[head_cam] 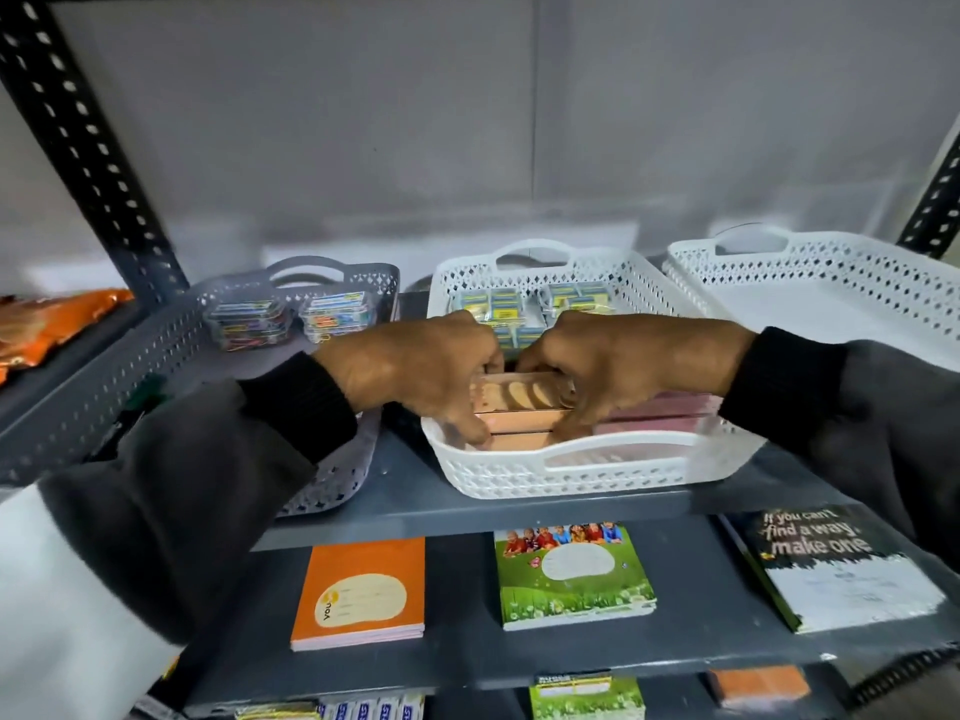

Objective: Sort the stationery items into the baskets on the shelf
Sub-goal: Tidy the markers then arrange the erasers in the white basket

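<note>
Inside the middle white basket [519, 472] on the upper shelf, my left hand [415, 366] and my right hand [623, 361] both grip a stack of flat peach-coloured boxes [519, 402] from opposite ends. Pink boxes [660, 413] lie beside the stack on the right. Small yellow-and-blue packets [524, 301] fill the back of the same basket. A grey basket [156, 335] to the left holds clear cases of colourful clips [291, 317]. Another white basket [831, 283] stands on the right; I see nothing in it.
The lower shelf carries an orange notebook [363, 589], a green notebook [571, 574] and a black notebook [836, 563]. More packets [587, 696] lie on the shelf beneath. An orange packet [47, 319] rests far left. Black perforated posts [88, 148] frame the shelf.
</note>
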